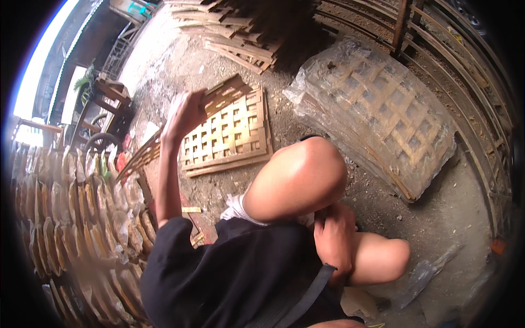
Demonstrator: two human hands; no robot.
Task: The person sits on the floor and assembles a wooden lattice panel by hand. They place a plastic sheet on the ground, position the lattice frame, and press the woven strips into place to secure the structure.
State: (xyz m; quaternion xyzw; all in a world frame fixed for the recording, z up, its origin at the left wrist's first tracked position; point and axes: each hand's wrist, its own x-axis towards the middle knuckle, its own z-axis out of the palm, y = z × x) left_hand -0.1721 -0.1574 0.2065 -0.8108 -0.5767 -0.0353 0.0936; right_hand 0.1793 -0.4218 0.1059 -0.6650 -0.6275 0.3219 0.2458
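My left hand (188,112) is raised out in front, its fingers closed over the upper edge of a woven bamboo panel (221,94). That panel is tilted up on its side, and my forearm crosses in front of part of it. Just behind it, a small stack of similar woven bamboo panels (235,134) lies flat on the ground. My right hand (334,235) is low between my bent knees, fingers curled in. Whatever it may hold is hidden by my leg and the shadow there.
At the right lies a stack of woven panels wrapped in clear plastic (377,104). Bamboo rails (476,87) curve along the right side. Loose slats (240,41) are piled at the far side. Rows of plastic-covered pieces (76,213) fill the left. Crumpled plastic (426,273) lies at lower right.
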